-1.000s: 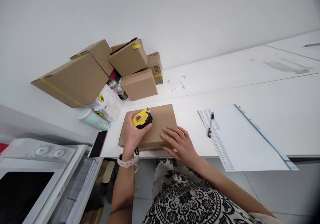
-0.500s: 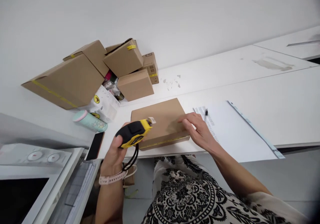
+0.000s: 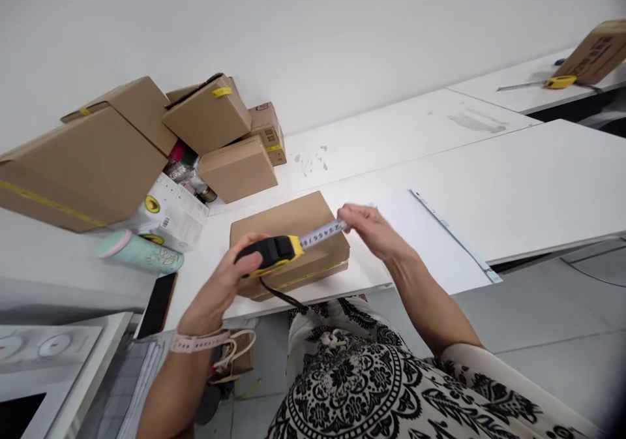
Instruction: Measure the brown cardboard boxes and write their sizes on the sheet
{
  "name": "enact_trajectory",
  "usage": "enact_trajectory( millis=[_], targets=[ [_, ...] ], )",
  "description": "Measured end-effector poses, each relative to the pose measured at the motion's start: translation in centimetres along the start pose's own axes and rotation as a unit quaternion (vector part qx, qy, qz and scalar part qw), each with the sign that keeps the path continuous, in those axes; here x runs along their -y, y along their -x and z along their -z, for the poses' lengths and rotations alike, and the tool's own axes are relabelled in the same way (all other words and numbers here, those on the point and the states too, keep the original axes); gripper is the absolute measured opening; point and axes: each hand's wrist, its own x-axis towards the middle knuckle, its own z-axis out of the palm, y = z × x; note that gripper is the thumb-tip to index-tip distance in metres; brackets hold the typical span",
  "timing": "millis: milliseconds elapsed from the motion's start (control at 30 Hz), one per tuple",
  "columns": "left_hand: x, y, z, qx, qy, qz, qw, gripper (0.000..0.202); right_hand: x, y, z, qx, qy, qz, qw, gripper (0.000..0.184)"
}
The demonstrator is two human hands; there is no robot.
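Observation:
My left hand (image 3: 227, 276) is closed around the black and yellow case of a tape measure (image 3: 271, 254), its thumb on the near side. A short length of white, numbered blade (image 3: 320, 234) sticks out to the right. My right hand (image 3: 369, 230) pinches the blade's end between thumb and fingers. Beneath the tape measure, a flat closed cardboard box (image 3: 288, 217) lies on the white table, a yellow strip along its front side. The black wrist strap (image 3: 283, 293) dangles from the case in front of the box.
Cardboard boxes (image 3: 239, 168) are stacked at the back left. Before them are a white carton (image 3: 178, 207), a mint-green bottle (image 3: 141, 251) and a black phone (image 3: 158, 303). White paper sheets (image 3: 430, 250) lie right of the box. Another yellow tape measure (image 3: 560, 82) and a box (image 3: 594, 51) sit far right.
My right hand has come off the box and gripped the blade's end, and some blade is now pulled out. The tape measure has turned level over the box. The view has swung right.

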Motion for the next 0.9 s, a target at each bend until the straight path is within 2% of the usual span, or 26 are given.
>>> enact_trajectory(
  millis=[67,100,233,333,500,633,767,900],
  targets=[
    [0.2,-0.1,2.8,-0.060,-0.025,-0.012,0.998,0.060,-0.9,-1.6,1.7,-0.056,0.006,0.023,0.998,0.049],
    [0.3,-0.2,4.4,-0.085,-0.031,-0.005,0.996,0.059,-1.5,-2.3,2.3,-0.065,0.007,0.024,0.998,0.049],
    [0.7,-0.9,10.0,-0.160,-0.047,0.053,0.984,0.062,-4.1,-4.1,2.7,-0.022,0.012,-0.015,1.000,0.052],
    [1.2,-1.8,12.5,-0.180,-0.049,0.082,0.979,0.063,-5.5,-4.4,2.1,-0.013,0.028,-0.038,0.999,0.051],
    [2.6,-2.9,13.9,-0.160,-0.049,0.092,0.982,0.060,-5.9,-4.4,1.3,-0.023,0.041,-0.059,0.997,0.047],
    [3.4,-3.2,14.6,-0.161,-0.051,0.091,0.981,0.061,-5.4,-4.4,0.9,-0.015,0.089,-0.045,0.995,0.050],
    [3.4,-3.4,15.1,-0.149,-0.061,0.094,0.982,0.064,-5.4,-4.5,0.8,-0.052,0.140,-0.005,0.989,0.046],
    [3.2,-3.5,15.0,-0.151,-0.060,0.105,0.981,0.064,-5.9,-4.8,0.8,-0.082,0.138,0.068,0.985,0.044]
  ],
)
